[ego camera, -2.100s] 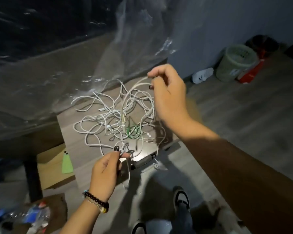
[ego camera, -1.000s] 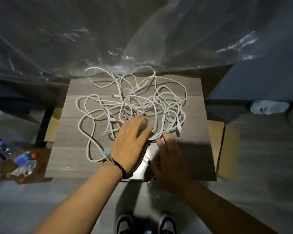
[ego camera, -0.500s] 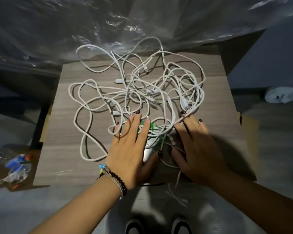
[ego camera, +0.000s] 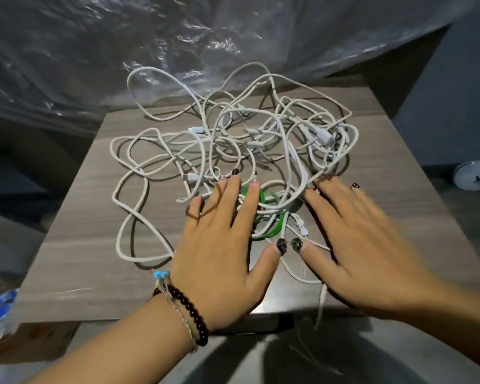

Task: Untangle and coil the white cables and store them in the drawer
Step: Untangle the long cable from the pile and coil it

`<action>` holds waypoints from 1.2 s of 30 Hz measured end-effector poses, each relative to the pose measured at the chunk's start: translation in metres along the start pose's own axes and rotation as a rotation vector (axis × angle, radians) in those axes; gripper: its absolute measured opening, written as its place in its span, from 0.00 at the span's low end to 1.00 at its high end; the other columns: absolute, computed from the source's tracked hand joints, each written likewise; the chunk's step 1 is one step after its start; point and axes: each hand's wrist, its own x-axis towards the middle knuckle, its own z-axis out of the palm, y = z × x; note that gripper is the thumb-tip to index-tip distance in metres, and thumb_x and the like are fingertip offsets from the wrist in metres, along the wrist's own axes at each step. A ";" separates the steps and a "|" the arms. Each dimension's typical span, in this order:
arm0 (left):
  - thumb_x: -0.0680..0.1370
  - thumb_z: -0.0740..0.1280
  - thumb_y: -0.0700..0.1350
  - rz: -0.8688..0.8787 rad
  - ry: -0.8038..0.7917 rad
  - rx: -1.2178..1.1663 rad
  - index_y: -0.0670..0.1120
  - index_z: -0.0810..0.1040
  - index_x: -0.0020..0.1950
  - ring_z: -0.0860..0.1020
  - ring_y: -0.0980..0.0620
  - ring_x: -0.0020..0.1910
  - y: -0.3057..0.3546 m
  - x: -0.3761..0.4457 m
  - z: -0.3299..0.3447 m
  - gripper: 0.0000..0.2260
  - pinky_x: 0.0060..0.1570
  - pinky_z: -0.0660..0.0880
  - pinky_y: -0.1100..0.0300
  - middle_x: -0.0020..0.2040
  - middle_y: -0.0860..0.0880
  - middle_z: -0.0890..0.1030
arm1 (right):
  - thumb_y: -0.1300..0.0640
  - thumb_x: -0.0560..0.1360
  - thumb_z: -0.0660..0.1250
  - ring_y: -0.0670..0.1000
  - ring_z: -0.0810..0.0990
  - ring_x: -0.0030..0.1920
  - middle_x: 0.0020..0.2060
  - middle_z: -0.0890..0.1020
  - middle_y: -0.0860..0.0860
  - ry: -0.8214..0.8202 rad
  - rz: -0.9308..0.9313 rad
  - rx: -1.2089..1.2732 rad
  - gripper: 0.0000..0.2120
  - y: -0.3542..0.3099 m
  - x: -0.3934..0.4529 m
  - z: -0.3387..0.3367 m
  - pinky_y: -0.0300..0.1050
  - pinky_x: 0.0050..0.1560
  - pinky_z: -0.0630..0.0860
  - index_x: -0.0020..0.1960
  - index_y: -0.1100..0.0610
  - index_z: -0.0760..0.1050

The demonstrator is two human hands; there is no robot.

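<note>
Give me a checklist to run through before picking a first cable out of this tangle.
1. Left hand free: ok, fingers straight, lying on the pile.
2. Right hand free: ok, fingers spread flat.
3. White cables all on the table: not ok, one end hangs over the near edge.
4. A loose connector to start from: ok.
5. Green cable clear of the white ones: not ok, interwoven.
6. Drawer open: cannot tell.

One head-worn camera looks forward and steeply down, close over the desk [ego camera: 67, 261], its near edge toward the wearer.

Flat hands [ego camera: 222, 245] on tangled white cables [ego camera: 233, 139]
</note>
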 end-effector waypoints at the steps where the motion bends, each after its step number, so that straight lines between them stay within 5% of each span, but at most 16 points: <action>1: 0.76 0.46 0.66 -0.002 0.009 -0.010 0.53 0.46 0.79 0.47 0.51 0.78 0.001 0.000 0.000 0.34 0.75 0.45 0.49 0.79 0.49 0.50 | 0.32 0.71 0.37 0.46 0.42 0.77 0.78 0.47 0.48 0.003 -0.008 -0.006 0.40 -0.001 -0.002 0.000 0.43 0.72 0.35 0.78 0.49 0.44; 6: 0.72 0.45 0.65 0.004 0.104 -0.036 0.54 0.56 0.77 0.55 0.52 0.76 0.003 0.001 -0.001 0.35 0.75 0.53 0.51 0.77 0.51 0.59 | 0.29 0.68 0.36 0.44 0.40 0.77 0.78 0.44 0.44 0.030 -0.024 0.017 0.41 -0.004 -0.007 0.002 0.42 0.74 0.39 0.77 0.46 0.43; 14: 0.73 0.41 0.67 0.003 0.281 -0.086 0.49 0.61 0.76 0.64 0.48 0.73 0.014 0.003 0.003 0.37 0.69 0.62 0.53 0.72 0.48 0.69 | 0.35 0.76 0.53 0.49 0.61 0.72 0.71 0.65 0.48 0.193 -0.014 0.082 0.31 -0.009 -0.015 0.010 0.50 0.70 0.59 0.73 0.50 0.60; 18: 0.75 0.44 0.63 -0.054 0.275 -0.083 0.48 0.61 0.76 0.60 0.47 0.75 0.040 -0.018 -0.012 0.34 0.71 0.58 0.52 0.74 0.46 0.67 | 0.38 0.77 0.55 0.51 0.60 0.74 0.74 0.63 0.50 0.193 0.022 0.139 0.30 -0.010 -0.017 0.009 0.51 0.72 0.56 0.74 0.51 0.61; 24: 0.80 0.50 0.60 -0.097 0.272 -0.122 0.49 0.60 0.76 0.64 0.49 0.72 0.070 -0.075 -0.047 0.27 0.70 0.62 0.52 0.73 0.47 0.67 | 0.50 0.79 0.60 0.52 0.51 0.77 0.78 0.50 0.51 0.271 0.058 0.561 0.29 -0.015 -0.052 -0.022 0.48 0.74 0.52 0.78 0.52 0.55; 36: 0.81 0.55 0.55 -0.081 0.331 -0.230 0.49 0.73 0.65 0.73 0.52 0.61 0.126 -0.192 -0.083 0.17 0.61 0.69 0.55 0.61 0.50 0.77 | 0.52 0.77 0.64 0.51 0.72 0.63 0.69 0.63 0.51 0.241 0.014 0.639 0.22 -0.050 -0.194 -0.041 0.48 0.68 0.67 0.70 0.53 0.67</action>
